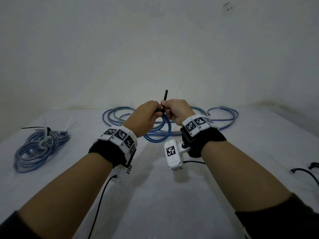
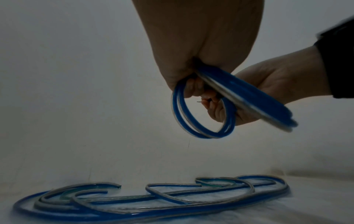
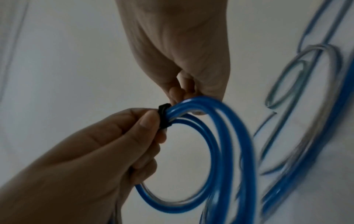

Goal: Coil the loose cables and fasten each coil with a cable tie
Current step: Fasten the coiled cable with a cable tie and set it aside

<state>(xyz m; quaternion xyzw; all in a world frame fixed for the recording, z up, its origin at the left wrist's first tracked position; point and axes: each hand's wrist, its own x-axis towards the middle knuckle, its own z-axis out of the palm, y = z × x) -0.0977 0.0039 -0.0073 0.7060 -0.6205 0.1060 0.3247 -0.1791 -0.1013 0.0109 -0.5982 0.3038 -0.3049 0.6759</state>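
Note:
Both hands are raised above the white table (image 1: 172,195), holding a small blue cable coil (image 1: 161,135) between them. My left hand (image 1: 152,111) pinches the coil at the top, its thumb (image 3: 147,121) pressing against the black cable tie's head (image 3: 163,115). My right hand (image 1: 170,108) grips the black cable tie (image 1: 165,97), whose tail sticks up above the fingers. In the left wrist view the coil (image 2: 203,133) hangs below my left hand (image 2: 191,84), with the right hand (image 2: 268,91) behind it. The tie's band wraps the coil (image 3: 216,159) just below my right hand (image 3: 182,94).
Loose blue and clear cables (image 1: 222,116) lie along the back of the table by the wall, seen also as loose cables (image 2: 153,201). A bundle of tied coils (image 1: 41,145) lies at the left. Spare black cable ties (image 1: 303,171) lie at the right edge.

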